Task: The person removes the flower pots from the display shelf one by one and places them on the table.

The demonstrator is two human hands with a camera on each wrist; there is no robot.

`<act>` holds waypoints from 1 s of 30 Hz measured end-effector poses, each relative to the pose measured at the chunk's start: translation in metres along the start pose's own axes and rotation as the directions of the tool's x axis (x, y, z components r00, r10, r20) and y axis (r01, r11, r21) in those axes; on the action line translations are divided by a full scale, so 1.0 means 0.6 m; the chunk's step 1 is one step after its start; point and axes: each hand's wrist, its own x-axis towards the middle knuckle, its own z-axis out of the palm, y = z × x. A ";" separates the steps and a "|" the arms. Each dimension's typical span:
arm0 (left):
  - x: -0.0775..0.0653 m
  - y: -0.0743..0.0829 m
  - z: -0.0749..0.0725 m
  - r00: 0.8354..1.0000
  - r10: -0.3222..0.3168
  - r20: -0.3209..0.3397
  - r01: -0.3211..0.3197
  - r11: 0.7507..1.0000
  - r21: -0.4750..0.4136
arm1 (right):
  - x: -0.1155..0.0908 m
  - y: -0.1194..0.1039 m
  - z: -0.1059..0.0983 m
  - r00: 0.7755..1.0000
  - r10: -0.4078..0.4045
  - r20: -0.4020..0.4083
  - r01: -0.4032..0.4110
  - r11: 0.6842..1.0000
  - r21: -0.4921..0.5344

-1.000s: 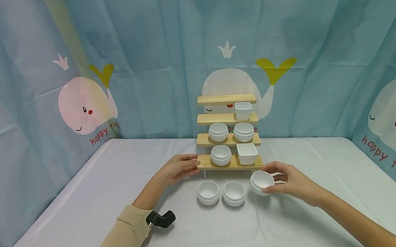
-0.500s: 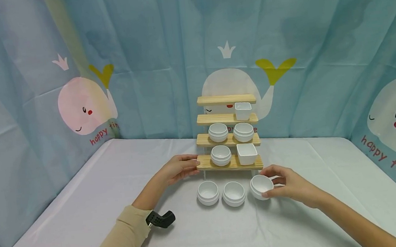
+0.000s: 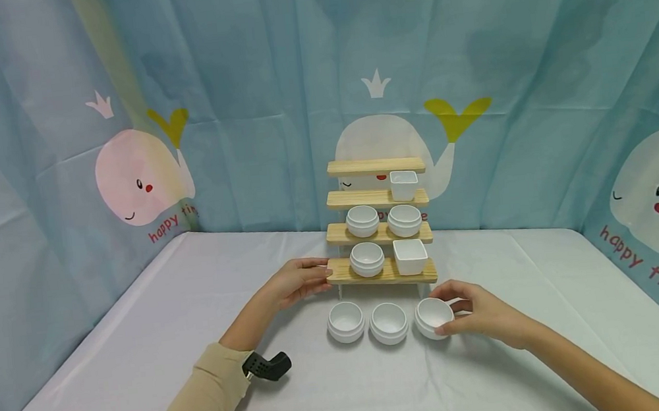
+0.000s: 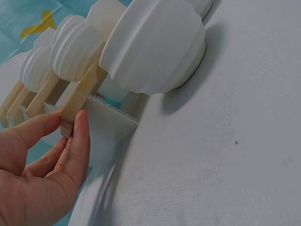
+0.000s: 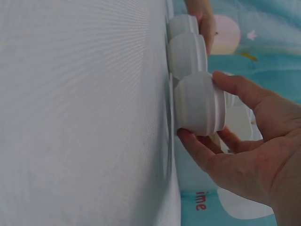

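Note:
My left hand pinches the left end of the lowest wooden shelf of a tiered display stand, thumb on one face and fingers on the other. My right hand holds a round white bowl by its right side, thumb and fingers spread around it. In the right wrist view the bowl is upright, its base right at the white cloth. To its left, two similar round bowls stand in a row, a middle bowl and a left bowl.
The stand's lowest tier bears a round bowl and a square bowl. Two round bowls sit on the tier above, and a small square bowl higher up. The top shelf is bare. A blue curtain hangs behind the table.
My right hand has moved slightly toward me with its bowl, bringing it nearly level with the other two in the row. My left hand has stayed on the shelf end.

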 end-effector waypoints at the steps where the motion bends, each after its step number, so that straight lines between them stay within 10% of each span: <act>1: 0.000 0.000 0.000 1.000 0.001 0.001 -0.001 1.000 -0.001 | 0.000 0.001 0.000 1.000 -0.002 0.005 0.002 1.000 0.004; 30: 0.002 0.001 0.000 1.000 -0.009 -0.007 0.009 1.000 0.001 | -0.001 0.003 -0.002 0.999 0.019 0.051 -0.019 1.000 -0.004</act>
